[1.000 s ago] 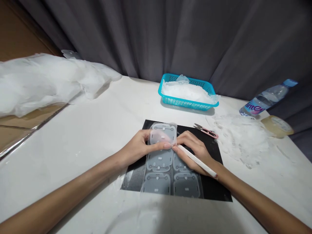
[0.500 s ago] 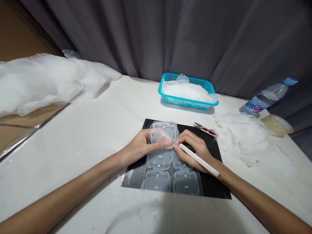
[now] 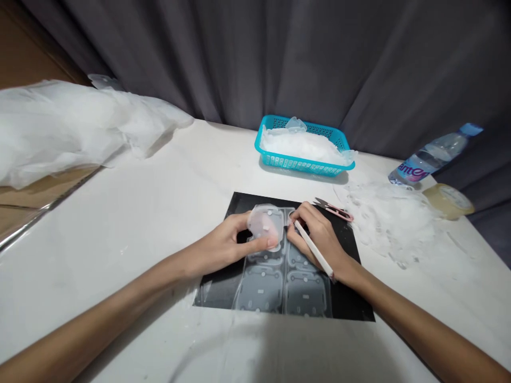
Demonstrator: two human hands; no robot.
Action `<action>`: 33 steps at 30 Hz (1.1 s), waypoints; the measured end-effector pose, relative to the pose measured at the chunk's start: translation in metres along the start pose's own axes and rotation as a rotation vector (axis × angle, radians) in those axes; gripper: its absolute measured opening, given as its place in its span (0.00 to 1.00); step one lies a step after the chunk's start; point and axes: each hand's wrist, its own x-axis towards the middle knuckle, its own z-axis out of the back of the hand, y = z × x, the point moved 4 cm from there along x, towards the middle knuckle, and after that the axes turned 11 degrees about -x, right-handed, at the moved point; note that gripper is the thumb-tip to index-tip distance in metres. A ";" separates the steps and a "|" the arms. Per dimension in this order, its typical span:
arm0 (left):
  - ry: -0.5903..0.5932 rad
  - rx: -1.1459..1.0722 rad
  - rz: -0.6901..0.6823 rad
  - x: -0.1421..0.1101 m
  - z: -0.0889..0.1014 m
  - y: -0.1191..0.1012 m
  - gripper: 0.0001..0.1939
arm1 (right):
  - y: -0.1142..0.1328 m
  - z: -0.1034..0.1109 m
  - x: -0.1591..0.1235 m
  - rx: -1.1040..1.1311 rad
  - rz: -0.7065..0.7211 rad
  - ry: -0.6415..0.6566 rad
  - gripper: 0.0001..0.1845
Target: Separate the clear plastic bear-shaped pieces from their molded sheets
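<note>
A translucent, rounded-square plastic piece (image 3: 268, 219) is pinched between the thumb and fingers of my left hand (image 3: 223, 239). It is tilted, and the fingertips show through it. My right hand (image 3: 319, 236) is closed round a slim white pen-like tool (image 3: 314, 249), whose working tip I cannot make out. The right fingertips are at a clear strip beside the piece's right edge; whether they grip it I cannot tell. Below both hands lies a clear plastic sheet (image 3: 261, 290) of similar rounded squares, on a black mat (image 3: 351, 300).
Pink-handled thread snips (image 3: 335, 209) lie at the mat's upper right corner. Beyond are a heap of clear scraps (image 3: 395, 221), a tape roll (image 3: 449, 202) and a tilted water bottle (image 3: 433, 157). A blue basket (image 3: 307, 164) holds white film; a white plastic bundle (image 3: 80, 125) lies left.
My left hand has tilted the piece and drawn it leftward from the right fingers. The white tool has swung steeper. The whole view has shifted slightly.
</note>
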 end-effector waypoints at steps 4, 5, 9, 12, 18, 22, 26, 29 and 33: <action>-0.013 -0.031 0.020 0.000 0.009 0.002 0.15 | -0.001 0.002 0.002 0.198 -0.007 0.046 0.05; -0.012 -0.034 0.019 0.000 0.009 0.003 0.15 | 0.000 0.004 0.002 0.250 0.004 0.062 0.04; -0.030 -0.038 0.005 0.003 0.009 0.011 0.17 | 0.004 0.010 0.002 0.423 0.050 0.106 0.02; -0.061 -0.034 -0.009 0.005 0.010 0.015 0.16 | 0.004 0.012 0.001 0.467 0.019 0.083 0.03; -0.100 -0.040 0.019 0.004 0.012 0.017 0.16 | 0.002 0.008 0.000 0.437 -0.033 0.030 0.07; -0.085 -0.126 0.058 0.003 0.011 0.014 0.16 | 0.004 0.008 0.000 0.424 0.002 0.043 0.05; -0.062 -0.167 0.048 0.003 0.010 0.011 0.12 | 0.008 0.008 0.000 0.327 0.068 0.009 0.06; -0.036 -0.238 0.070 0.002 0.012 0.014 0.11 | 0.008 0.007 -0.001 0.255 0.118 -0.029 0.06; 0.110 -0.330 0.128 0.000 0.010 0.013 0.12 | -0.001 0.004 0.000 0.125 0.011 -0.096 0.07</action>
